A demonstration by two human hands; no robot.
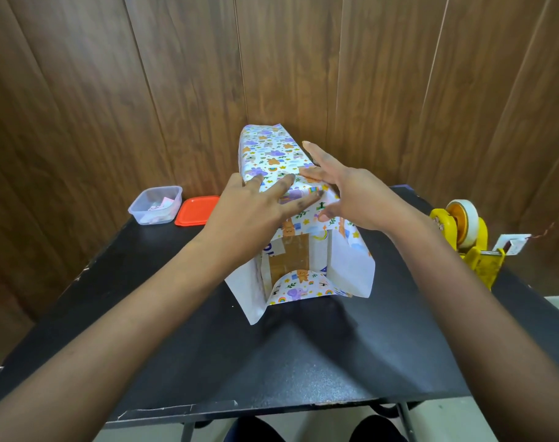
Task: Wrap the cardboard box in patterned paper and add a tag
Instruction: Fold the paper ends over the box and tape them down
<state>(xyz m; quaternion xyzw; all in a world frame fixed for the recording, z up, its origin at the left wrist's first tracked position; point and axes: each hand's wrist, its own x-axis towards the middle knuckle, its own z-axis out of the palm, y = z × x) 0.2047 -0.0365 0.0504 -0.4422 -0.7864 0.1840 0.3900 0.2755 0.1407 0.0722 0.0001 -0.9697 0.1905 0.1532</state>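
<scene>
- Though wrapped in patterned paper (272,151) over the top and long sides, shows bare cardboard box (289,255) at the near end, with loose flaps standing out to left, right and below.
- Lies at the middle of the worktop (208,346), long axis running from the near edge toward the back edge, far end close to the wooden wall.
- Left grip (249,205): flat and open, fingers spread, pressing the paper down on the top face close to the near end; nothing clasped.
- Right grip (358,199): likewise open, fingers straight and fanned, at the top right edge just beside the left; thumb seemingly touching the overhanging top flap, nothing pinched.
- Unwrapped end just below both grips, on the side toward the person; about equally near to each, the right-hand flap closer to the right grip.
- Probably next: folding the top flap down over that end, one grip anchoring the top.
- Tape dispenser (463,237) at the right edge, nearer the right grip; white card on a string (514,242) beside it, possibly the tag.
- Clear tub (155,204) and red lid (197,210) toward the back left corner; contents too small to tell.
</scene>
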